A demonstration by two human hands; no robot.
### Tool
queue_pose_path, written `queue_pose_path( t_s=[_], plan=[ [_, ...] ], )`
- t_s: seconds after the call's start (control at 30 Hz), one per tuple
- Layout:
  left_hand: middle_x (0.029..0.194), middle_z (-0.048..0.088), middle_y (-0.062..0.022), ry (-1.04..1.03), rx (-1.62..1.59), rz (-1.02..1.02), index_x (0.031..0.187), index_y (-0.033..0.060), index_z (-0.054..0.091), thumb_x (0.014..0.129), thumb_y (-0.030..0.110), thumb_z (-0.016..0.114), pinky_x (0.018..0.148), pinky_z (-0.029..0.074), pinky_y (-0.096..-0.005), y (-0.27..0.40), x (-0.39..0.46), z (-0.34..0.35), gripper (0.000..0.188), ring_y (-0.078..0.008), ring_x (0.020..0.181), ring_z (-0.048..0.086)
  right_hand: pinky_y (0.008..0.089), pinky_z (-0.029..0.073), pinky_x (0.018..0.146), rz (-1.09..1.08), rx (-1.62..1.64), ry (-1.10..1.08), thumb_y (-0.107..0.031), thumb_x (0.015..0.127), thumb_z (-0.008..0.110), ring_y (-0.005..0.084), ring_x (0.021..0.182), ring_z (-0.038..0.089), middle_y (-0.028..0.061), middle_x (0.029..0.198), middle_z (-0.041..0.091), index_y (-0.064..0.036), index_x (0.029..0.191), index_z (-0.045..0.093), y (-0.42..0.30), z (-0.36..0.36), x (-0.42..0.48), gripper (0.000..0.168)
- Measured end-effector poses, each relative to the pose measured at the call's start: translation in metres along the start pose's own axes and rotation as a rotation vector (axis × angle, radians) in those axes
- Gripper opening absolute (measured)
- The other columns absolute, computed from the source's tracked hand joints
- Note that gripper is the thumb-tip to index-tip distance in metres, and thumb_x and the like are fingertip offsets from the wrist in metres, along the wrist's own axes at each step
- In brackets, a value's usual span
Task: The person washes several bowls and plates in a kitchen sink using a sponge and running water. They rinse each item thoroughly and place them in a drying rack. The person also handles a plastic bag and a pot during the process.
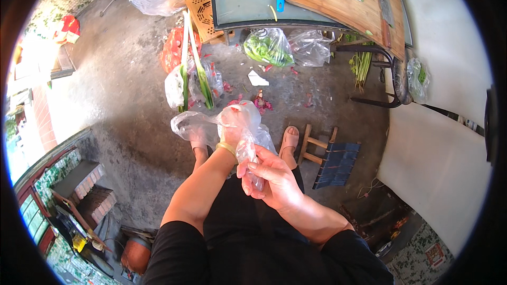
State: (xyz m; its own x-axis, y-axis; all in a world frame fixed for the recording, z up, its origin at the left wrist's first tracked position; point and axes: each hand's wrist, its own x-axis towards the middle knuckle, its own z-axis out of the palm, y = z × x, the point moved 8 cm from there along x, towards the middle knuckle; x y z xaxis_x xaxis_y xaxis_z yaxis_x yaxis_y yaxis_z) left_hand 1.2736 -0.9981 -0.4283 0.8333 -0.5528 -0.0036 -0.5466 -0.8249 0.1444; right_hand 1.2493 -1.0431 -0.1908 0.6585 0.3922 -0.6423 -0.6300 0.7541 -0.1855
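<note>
A clear plastic bag (249, 116) hangs before me, with small red bits on or in it. My left hand (231, 124), a pale yellow bangle (227, 148) at its wrist, is inside or behind the thin film. The film and glare blur its fingers, so their grip cannot be made out. Close by on the right, my right hand (269, 174) pinches a gathered, twisted part of the same bag between thumb and fingers. A loop of the bag stretches out to the left, above my foot.
Two leeks (202, 79) lean near a red mesh bag (172, 49). Bagged green vegetables (269, 49) lie beneath the glass-topped table (247, 4). Above, a wooden cutting board (328, 4) bears a cleaver (385, 18). A low folding stool (336, 162) stands right of my feet; peelings (261, 105) litter the floor.
</note>
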Motion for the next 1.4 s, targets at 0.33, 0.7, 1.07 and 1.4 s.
queue_pose_path(
  t_s=[0.33, 0.7, 1.07, 1.4],
  plan=[
    [0.11, 0.052, -0.0191, -0.089, -0.216, -0.044, 0.117, 0.0044, 0.05, 0.075, 0.03, 0.055, 0.079, 0.04, -0.0524, -0.001, -0.013, -0.043, 0.05, -0.0389, 0.097, 0.051, 0.0223, 0.035, 0.041, 0.021, -0.013, 0.025, -0.014, 0.09, 0.051, 0.0182, 0.058, 0.058, 0.0127, 0.086, 0.057, 0.001, 0.12, 0.038, 0.009, -0.01, 0.003, 0.036],
    [0.121, 0.048, -0.0198, -0.17, -0.318, -0.266, 0.128, 0.0061, 0.043, 0.069, 0.037, 0.065, 0.093, 0.036, -0.0461, -0.025, -0.013, -0.119, 0.07, -0.0362, 0.114, 0.045, 0.0223, 0.035, 0.041, -0.036, -0.005, 0.061, -0.013, 0.091, 0.049, 0.0179, 0.057, 0.056, 0.0128, 0.085, 0.057, 0.002, 0.13, 0.035, 0.005, -0.024, 0.013, 0.044],
    [0.108, 0.058, -0.0158, -0.306, -1.004, -0.504, 0.119, 0.006, 0.055, 0.06, 0.019, 0.073, 0.089, 0.045, -0.0365, -0.056, -0.05, -0.101, 0.062, -0.0302, 0.102, 0.056, 0.0216, 0.033, 0.041, -0.082, -0.024, 0.102, -0.012, 0.091, 0.048, 0.0168, 0.058, 0.054, 0.0143, 0.086, 0.055, 0.0, 0.131, 0.034, -0.005, -0.039, 0.029, 0.044],
    [0.114, 0.058, -0.0097, -0.384, -2.219, -0.946, 0.127, -0.0003, 0.045, 0.071, 0.006, 0.056, 0.09, 0.045, -0.0324, -0.063, -0.082, -0.093, 0.057, -0.0201, 0.105, 0.056, 0.0231, 0.034, 0.043, -0.171, -0.067, 0.206, -0.008, 0.089, 0.046, 0.018, 0.058, 0.055, 0.0135, 0.083, 0.059, -0.002, 0.128, 0.04, -0.034, -0.067, 0.032, 0.04]
  ],
)
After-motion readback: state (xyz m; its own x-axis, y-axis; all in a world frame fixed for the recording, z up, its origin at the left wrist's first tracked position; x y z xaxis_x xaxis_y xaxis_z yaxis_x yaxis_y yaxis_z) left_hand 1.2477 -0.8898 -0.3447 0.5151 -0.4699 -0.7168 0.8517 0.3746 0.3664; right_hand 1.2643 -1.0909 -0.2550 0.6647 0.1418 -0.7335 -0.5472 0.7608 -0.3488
